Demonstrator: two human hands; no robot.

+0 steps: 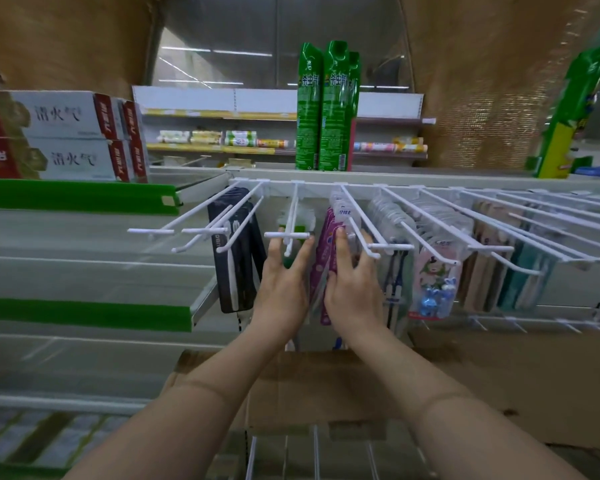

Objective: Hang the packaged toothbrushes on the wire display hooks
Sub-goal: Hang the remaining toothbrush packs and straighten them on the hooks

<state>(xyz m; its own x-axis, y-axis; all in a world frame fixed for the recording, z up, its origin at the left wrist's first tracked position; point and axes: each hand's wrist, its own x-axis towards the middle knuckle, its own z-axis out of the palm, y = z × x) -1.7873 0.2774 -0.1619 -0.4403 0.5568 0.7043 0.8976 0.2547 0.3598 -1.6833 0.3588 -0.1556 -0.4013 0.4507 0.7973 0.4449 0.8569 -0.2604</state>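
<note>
White wire display hooks (286,234) jut toward me from a rail. Purple-pink packaged toothbrushes (321,261) hang on the hook between my hands. My left hand (282,289) reaches up with straight, spread fingers on either side of a hook tip, in front of a green-white pack (300,219); I see nothing gripped in it. My right hand (352,289) lies with straight fingers against the right side of the purple-pink packs. Black toothbrush packs (236,261) hang to the left. Clear packs (392,216) and a children's pack with a blue rabbit (433,289) hang to the right.
Toothpaste boxes (66,133) are stacked on the upper left shelf. Tall green packages (326,109) stand on top of the rack. An open cardboard box (326,386) sits below my forearms. Beige and teal packs (499,275) fill hooks at the right. Shelves with green strips (84,313) lie to the left.
</note>
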